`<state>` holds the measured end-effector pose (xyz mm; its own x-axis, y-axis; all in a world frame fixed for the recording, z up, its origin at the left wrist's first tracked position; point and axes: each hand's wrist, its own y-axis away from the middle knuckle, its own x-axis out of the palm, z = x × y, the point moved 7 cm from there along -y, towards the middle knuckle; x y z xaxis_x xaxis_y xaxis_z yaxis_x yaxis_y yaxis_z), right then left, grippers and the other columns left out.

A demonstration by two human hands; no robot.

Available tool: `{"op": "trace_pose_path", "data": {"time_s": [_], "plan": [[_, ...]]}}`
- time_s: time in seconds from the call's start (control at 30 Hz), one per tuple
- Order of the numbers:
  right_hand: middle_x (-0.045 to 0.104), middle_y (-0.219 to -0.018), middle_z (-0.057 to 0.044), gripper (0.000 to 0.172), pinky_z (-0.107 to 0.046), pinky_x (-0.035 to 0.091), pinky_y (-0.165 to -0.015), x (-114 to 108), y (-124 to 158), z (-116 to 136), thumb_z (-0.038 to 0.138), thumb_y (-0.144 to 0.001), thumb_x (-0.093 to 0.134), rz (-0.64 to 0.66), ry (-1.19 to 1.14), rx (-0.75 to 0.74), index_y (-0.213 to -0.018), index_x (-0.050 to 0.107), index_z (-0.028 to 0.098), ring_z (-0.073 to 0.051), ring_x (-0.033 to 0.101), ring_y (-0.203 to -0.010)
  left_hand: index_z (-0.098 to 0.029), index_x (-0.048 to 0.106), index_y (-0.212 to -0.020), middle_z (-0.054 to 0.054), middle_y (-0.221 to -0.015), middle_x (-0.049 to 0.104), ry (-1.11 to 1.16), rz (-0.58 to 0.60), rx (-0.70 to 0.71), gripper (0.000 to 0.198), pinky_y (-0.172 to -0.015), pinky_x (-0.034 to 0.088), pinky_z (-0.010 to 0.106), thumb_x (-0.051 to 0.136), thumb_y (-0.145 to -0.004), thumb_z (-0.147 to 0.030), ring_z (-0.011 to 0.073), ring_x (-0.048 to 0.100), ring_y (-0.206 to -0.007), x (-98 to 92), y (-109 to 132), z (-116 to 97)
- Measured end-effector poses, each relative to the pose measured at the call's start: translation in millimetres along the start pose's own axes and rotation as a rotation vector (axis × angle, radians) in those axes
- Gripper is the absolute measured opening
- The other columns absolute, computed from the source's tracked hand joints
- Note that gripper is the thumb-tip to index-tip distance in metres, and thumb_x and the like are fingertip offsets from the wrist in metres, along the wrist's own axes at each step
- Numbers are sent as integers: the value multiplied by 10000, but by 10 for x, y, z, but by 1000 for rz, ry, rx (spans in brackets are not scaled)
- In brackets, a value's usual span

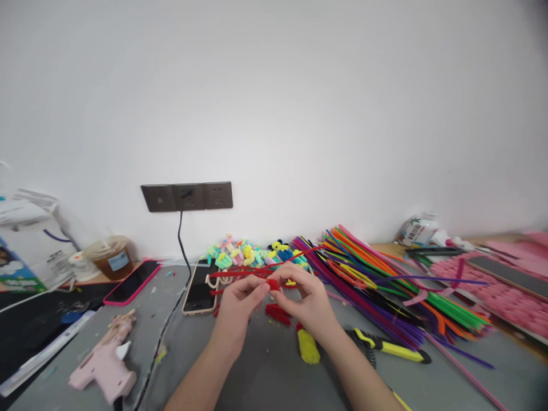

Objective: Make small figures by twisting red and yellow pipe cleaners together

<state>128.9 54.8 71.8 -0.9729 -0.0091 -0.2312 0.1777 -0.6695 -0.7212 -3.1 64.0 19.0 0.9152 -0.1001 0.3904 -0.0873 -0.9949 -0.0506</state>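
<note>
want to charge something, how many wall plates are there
3: left plate, middle plate with a black plug in it, and right plate, all in one row.

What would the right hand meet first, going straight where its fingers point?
The right hand would first meet the small red piece it touches, then probably the left hand; depth is unclear.

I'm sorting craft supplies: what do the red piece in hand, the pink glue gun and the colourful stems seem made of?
Red piece: perhaps chenille, from its matte, fuzzy look; too small to confirm.
Pink glue gun: probably plastic, its body smooth and evenly coloured.
Colourful stems: likely fuzzy fibre, velvety-looking; bends in some suggest wire inside.
</note>
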Motion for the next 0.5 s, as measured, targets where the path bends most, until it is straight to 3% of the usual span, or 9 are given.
{"op": "trace_pose_path", "data": {"time_s": [0.3, 0.5], "plan": [[676, -776, -19, 122, -293, 496, -687, -15, 1, -17, 101, -771, 632, 1, 9, 4, -805, 630, 218, -164, 610, -717, -156, 744, -672, -30, -608, 486, -36, -11, 59, 286, -494, 260, 195, 822, -648, -430, 52, 336, -526, 19, 4, -30], [666, -765, -16, 128, -291, 500, -702, -23, -4, 10, 88, -765, 621, 2, 41, 2, -801, 631, 211, -154, 602, -700, -156, 747, -695, -25, -610, 509, -27, 4, -6, 292, -491, 251, 188, 829, -638, -431, 49, 325, -527, -7, -1, 33]]}}
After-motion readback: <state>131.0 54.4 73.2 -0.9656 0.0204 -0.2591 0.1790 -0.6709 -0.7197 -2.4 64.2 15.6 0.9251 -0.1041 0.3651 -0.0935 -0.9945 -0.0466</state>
